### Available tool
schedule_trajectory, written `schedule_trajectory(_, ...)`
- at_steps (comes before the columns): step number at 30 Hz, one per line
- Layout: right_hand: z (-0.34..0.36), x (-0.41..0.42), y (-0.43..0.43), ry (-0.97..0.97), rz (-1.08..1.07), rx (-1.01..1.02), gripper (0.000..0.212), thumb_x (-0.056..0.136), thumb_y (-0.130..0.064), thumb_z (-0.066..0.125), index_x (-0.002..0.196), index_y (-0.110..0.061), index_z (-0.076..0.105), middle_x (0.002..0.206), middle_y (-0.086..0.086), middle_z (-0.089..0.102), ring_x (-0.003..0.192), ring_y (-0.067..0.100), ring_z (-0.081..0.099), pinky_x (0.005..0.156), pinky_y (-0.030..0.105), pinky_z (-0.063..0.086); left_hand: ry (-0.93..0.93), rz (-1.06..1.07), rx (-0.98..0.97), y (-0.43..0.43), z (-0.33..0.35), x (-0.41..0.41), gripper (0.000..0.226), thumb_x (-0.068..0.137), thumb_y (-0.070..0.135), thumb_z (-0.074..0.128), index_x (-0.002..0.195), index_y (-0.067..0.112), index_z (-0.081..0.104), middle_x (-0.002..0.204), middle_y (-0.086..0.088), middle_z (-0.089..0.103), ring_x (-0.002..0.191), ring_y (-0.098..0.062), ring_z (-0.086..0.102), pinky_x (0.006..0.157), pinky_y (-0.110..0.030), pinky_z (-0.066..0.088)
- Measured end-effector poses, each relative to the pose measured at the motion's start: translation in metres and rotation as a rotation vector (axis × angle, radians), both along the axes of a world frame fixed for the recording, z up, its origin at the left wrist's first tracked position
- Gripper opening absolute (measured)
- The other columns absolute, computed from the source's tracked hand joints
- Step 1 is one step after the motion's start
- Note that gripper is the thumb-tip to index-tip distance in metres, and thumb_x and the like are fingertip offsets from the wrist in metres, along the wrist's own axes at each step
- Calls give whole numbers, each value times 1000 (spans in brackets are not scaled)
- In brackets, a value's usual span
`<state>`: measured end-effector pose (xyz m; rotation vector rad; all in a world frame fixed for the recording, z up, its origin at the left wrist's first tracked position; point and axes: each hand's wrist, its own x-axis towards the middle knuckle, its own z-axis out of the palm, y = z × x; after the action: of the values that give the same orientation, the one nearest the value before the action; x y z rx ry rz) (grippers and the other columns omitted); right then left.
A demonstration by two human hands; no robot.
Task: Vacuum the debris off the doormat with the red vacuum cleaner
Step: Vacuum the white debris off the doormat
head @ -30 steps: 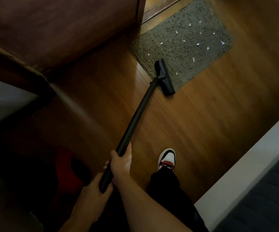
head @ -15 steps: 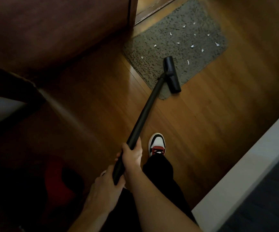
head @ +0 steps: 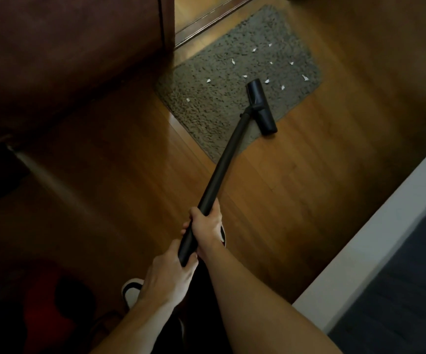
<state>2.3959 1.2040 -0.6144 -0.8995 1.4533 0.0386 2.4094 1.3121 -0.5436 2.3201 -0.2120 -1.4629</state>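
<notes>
The floor head point(head: 261, 107) is pushed deeper onto the doormat point(head: 207, 113), reaching the white scraps point(head: 254, 50), most still uncollected; the wand point(head: 222, 172) is wrapped in the grip of left hand point(head: 168, 274) and right hand point(head: 207, 223)

Shadow blurs the red vacuum body point(head: 46, 310); the right hand point(head: 207, 223) hides most of a shoe point(head: 223, 234).

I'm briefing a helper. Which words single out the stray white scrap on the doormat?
Find the grey doormat by the doorway. Left of the black vacuum head, one white scrap lies alone near the mat's left edge, away from the others.
</notes>
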Motion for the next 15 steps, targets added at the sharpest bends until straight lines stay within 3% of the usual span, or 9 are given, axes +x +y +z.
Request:
schedule_trajectory(3,2,3,-10,0,1,-1,51,98,-8,55,143,-29,39,85,14,58,49,15,59,51,33,56,-13,-10,-3,-8,-2,2,24,95,50,53,114,36,51,74,6,64,62,-12,63,56,-27,51)
schedule_trajectory(11,10,10,24,6,7,51,63,99,-9,54,152,-34,28,87,11,60,47,12,59,51,31,55,12,-1,15,27,3,10,19,96,48,54,109,34,53,73,6,64,60,-9,62,55,-21,46)
schedule_trajectory(15,12,9,61,23,9,85,67,99,-11,55,154,-37,25,108,18,62,47,11,60,50,30,55,49,-15,43,59,8,10,16,96,49,52,105,36,53,76,6,65,69,-12,65,67,-30,53)
